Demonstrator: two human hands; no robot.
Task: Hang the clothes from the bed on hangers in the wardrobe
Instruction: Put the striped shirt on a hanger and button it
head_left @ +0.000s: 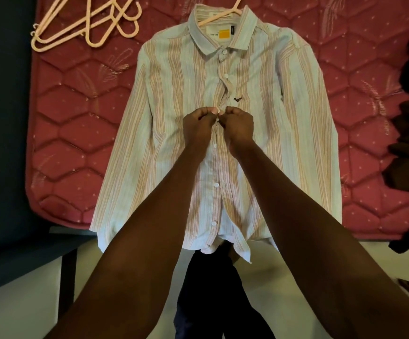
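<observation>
Striped shirt (pixel 174 113) lies flat, front up, on the red mattress (pixel 71 113) with a hanger (pixel 219 17) in its collar, while the left hand (pixel 198 126) and right hand (pixel 238 124), close together, pinch its mid-chest placket.

Person, head view. Two arms, bare from above the elbow to the wrist; no sleeves, watch, bracelets or rings visible. Left hand (pixel 198 124) and right hand (pixel 238 124) bare, ungloved. Dark navy trousers (pixel 213 289) on the legs below.
</observation>
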